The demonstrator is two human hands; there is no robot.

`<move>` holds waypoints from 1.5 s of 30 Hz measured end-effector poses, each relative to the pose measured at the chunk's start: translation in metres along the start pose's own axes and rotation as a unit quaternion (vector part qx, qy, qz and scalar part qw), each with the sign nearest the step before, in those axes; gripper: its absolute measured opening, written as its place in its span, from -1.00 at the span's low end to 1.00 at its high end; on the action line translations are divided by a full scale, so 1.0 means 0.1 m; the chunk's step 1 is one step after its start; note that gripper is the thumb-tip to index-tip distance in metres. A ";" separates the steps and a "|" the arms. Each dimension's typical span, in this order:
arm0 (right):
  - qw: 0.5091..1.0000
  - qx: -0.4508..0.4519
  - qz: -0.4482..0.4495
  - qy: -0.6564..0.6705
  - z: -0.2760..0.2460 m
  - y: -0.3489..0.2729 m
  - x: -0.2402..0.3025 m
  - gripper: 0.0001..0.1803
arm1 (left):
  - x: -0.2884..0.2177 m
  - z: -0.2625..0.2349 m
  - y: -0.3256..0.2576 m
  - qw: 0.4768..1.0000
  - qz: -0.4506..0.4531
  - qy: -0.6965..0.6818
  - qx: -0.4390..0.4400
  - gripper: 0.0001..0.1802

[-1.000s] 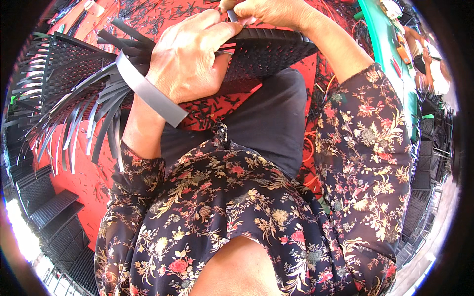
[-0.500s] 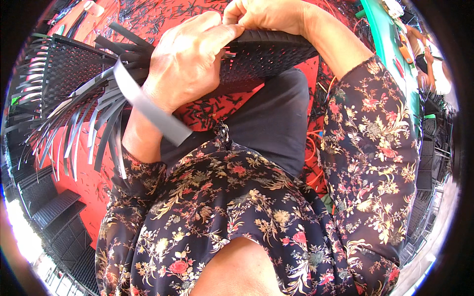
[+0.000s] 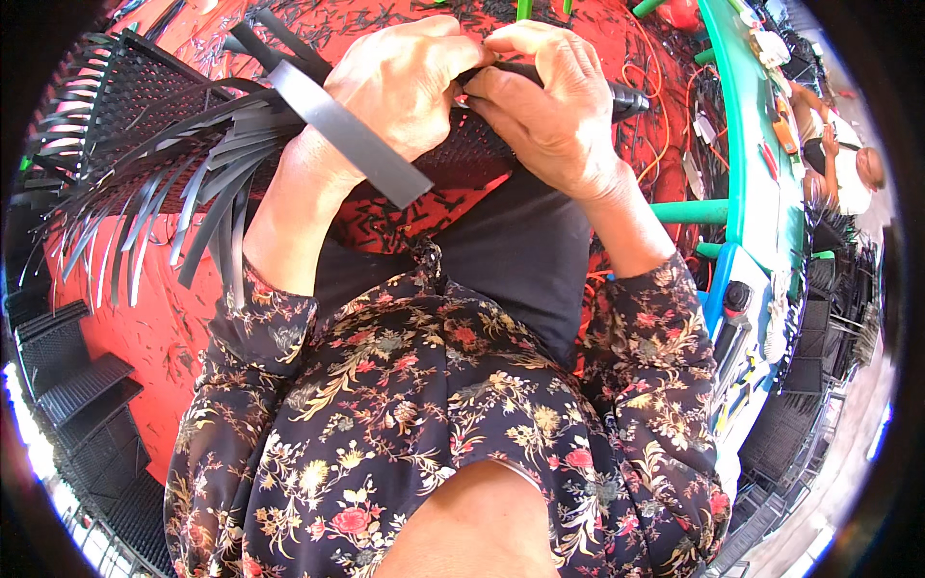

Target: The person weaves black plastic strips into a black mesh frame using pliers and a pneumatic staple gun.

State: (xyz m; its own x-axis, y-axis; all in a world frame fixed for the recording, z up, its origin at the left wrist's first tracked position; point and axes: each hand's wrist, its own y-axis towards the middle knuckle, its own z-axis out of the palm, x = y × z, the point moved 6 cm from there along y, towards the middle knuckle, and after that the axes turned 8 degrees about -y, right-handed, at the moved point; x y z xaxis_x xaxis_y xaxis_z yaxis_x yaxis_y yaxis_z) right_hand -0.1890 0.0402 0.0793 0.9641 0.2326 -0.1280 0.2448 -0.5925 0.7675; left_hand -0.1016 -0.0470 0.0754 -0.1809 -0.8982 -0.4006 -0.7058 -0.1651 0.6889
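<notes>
Hands: left hand (image 3: 405,82) | right hand (image 3: 549,111) | both gripping woven black basket (image 3: 125,106) edge

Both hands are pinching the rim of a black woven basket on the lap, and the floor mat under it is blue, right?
Not quite: the mat is red, not blue, as the head view shows. The rest holds: the left hand and right hand pinch the rim of the black woven basket on the lap.
</notes>
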 end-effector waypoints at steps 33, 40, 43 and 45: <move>0.820 0.268 0.315 0.395 0.46 0.24 -0.53 -0.95 | -0.18 -0.02 -0.13 0.992 -0.054 0.096 -0.062 -0.72; 0.756 0.309 0.342 0.464 0.63 0.23 -0.55 -0.94 | -0.18 -0.06 -0.05 0.991 -0.084 0.099 -0.042 -0.74; 0.745 0.302 0.346 0.483 0.66 0.22 -0.55 -0.92 | -0.16 -0.06 -0.05 0.990 -0.094 0.096 -0.035 -0.75; 0.760 0.285 0.346 0.471 0.64 0.21 -0.56 -0.92 | -0.15 -0.05 -0.04 0.992 -0.086 0.084 -0.036 -0.76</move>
State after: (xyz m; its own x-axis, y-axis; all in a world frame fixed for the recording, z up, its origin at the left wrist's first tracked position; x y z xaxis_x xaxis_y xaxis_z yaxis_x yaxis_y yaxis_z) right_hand -0.2313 -0.0348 0.0625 0.4467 0.0033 0.8947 -0.0227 -0.9996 0.0151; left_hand -0.0926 -0.0350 0.0813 0.0587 -0.9081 -0.4146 -0.6641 -0.3456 0.6630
